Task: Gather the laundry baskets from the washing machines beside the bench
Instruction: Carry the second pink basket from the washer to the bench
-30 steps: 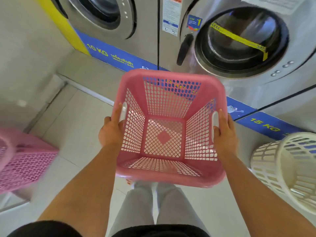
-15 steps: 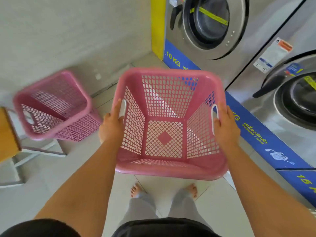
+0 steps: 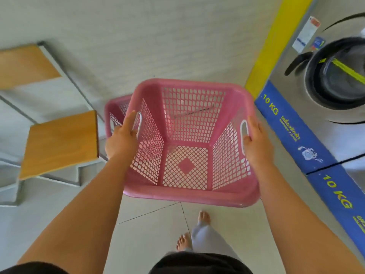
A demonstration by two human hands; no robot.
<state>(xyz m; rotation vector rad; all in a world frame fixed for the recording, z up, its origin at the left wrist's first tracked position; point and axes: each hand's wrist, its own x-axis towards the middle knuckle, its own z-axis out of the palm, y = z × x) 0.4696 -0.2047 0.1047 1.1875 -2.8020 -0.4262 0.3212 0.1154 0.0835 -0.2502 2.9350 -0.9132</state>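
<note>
Tiled floor (image 3: 150, 230), pink basket (image 3: 189, 196) held by left hand (image 3: 120, 141), right hand (image 3: 256, 143)

Bare feet (image 3: 203, 216) stand on pale floor tiles (image 3: 150, 230) below a white wall (image 3: 158, 36).

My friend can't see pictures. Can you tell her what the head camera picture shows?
Two bare hands, left hand and right hand, hold an empty pink laundry basket by its side handles above a tiled floor. A second pink basket peeks out behind it, beside a wooden bench. A washing machine marked 10 KG stands on the right.
</note>
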